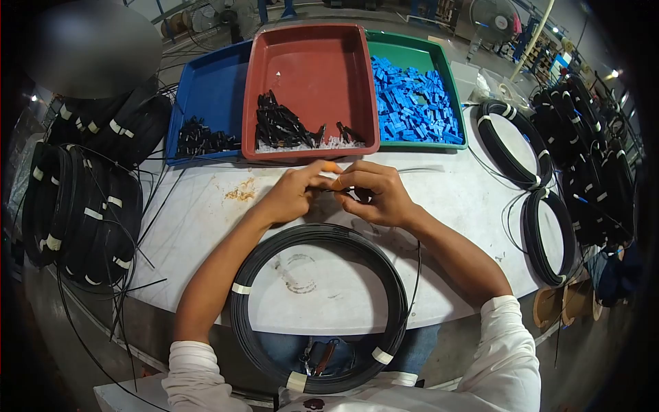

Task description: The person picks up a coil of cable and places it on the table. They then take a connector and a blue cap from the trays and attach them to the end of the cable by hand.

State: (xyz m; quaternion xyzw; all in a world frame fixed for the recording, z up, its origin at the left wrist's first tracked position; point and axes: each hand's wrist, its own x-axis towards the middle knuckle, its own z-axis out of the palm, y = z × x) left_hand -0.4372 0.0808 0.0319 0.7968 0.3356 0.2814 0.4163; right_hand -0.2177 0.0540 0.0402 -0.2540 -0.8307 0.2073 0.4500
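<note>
My left hand [298,192] and my right hand [377,193] meet over the white table, just in front of the red tray. Fingers of both hands are pinched around a small dark part [350,189], mostly hidden by them, so its kind cannot be made out. Orange coverings show on fingertips. Below my hands lies a coil of black cable [319,233], bound with pale tape bands and overhanging the table's front edge. From its right side a loose strand [418,268] rises toward my right wrist.
Beyond my hands stand a blue tray [206,75] with black parts, a red tray [309,55] with black and clear pieces, and a green tray [412,42] of blue connectors. Black cable coils are stacked left [82,206]; more coils [515,144] lie right. A blurred shape [93,48] sits upper left.
</note>
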